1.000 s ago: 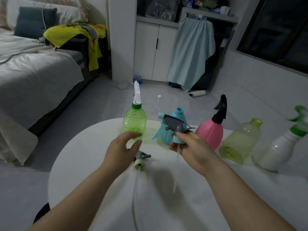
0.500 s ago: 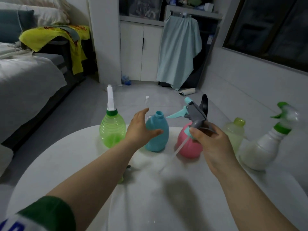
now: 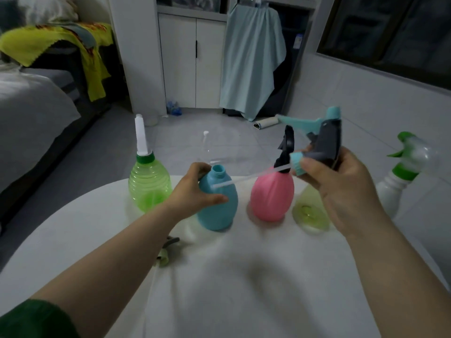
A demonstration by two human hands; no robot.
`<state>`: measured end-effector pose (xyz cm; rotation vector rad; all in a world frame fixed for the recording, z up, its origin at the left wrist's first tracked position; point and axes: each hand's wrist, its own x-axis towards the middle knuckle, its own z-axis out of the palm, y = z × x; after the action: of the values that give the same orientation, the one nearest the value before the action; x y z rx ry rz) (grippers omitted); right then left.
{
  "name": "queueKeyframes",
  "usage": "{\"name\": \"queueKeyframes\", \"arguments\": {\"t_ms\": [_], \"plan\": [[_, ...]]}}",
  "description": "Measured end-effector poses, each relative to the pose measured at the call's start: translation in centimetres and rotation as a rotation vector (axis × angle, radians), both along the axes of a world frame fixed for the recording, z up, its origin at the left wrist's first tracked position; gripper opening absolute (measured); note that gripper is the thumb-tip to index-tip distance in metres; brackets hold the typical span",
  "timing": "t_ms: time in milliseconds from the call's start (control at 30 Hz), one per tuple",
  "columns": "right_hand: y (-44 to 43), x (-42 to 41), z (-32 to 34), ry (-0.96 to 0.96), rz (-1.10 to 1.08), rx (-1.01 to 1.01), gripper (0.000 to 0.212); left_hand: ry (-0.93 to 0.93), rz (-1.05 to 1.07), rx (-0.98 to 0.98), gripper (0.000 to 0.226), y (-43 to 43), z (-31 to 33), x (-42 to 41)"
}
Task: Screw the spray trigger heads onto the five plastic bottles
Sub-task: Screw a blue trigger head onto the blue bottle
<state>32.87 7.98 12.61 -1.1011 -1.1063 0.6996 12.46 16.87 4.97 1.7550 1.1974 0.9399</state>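
My left hand [image 3: 192, 191] grips the open-necked blue bottle [image 3: 220, 211], which stands upright on the white round table [image 3: 219, 276]. My right hand [image 3: 339, 189] holds a grey and teal trigger head [image 3: 324, 140] above and right of it; its clear dip tube [image 3: 246, 179] slants down towards the blue bottle's shoulder. A pink bottle [image 3: 272, 193] with a black trigger head stands beside the blue one. A green bottle [image 3: 148, 184] with a white nozzle is at the left. A pale yellow bottle [image 3: 310, 208] lies on its side. A white bottle [image 3: 395, 186] with a green trigger is at the right.
A loose grey and pale green trigger head [image 3: 167, 252] lies on the table, partly hidden under my left forearm. Beyond the table are a bed [image 3: 31, 111], a white cabinet [image 3: 190, 59] and a hanging teal cloth [image 3: 251, 62].
My left hand has closed on the blue bottle. My right hand has lifted the trigger head up and to the right, with its tube pointing towards the blue bottle.
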Motion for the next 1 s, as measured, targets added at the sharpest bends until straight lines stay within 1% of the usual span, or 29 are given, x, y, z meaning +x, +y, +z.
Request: {"name": "queueKeyframes", "arguments": {"t_ms": [100,167,400,500,567,667,800,900,1000], "plan": [[-0.3,0.4,1.6,-0.020,0.022,0.057,0.013,-0.037,-0.026,-0.001,0.056,-1.9,-0.6,-1.2],[-0.3,0.2,2.4,-0.078,0.019,0.055,0.015,-0.069,-0.047,-0.005,0.055,-3.0,-0.9,-1.7],[-0.8,-2.7,4.0,-0.439,0.108,-0.033,0.021,-0.099,-0.097,0.007,0.052,-5.4,-1.5,-2.3],[-0.6,-4.4,4.5,-0.542,0.159,-0.069,0.023,-0.116,-0.093,0.011,0.052,-5.6,-1.6,-2.4],[-0.5,-5.2,5.0,-0.559,0.192,-0.085,0.024,-0.130,-0.087,0.012,0.052,-5.7,-1.7,-2.5],[-0.5,-5.1,6.6,-0.544,0.138,-0.054,0.024,-0.144,-0.085,0.017,0.051,-5.7,-1.8,-2.5],[-0.3,-4.2,8.1,-0.590,0.093,-0.033,0.023,-0.145,-0.094,0.026,0.051,-5.7,-1.9,-2.5],[0.1,-4.7,7.4,-0.659,0.117,-0.071,0.020,-0.144,-0.097,0.030,0.051,-5.7,-2.0,-2.4],[0.8,-5.8,6.0,-0.705,0.172,-0.133,0.024,-0.149,-0.092,0.030,0.051,-5.6,-2.1,-2.4]]}}
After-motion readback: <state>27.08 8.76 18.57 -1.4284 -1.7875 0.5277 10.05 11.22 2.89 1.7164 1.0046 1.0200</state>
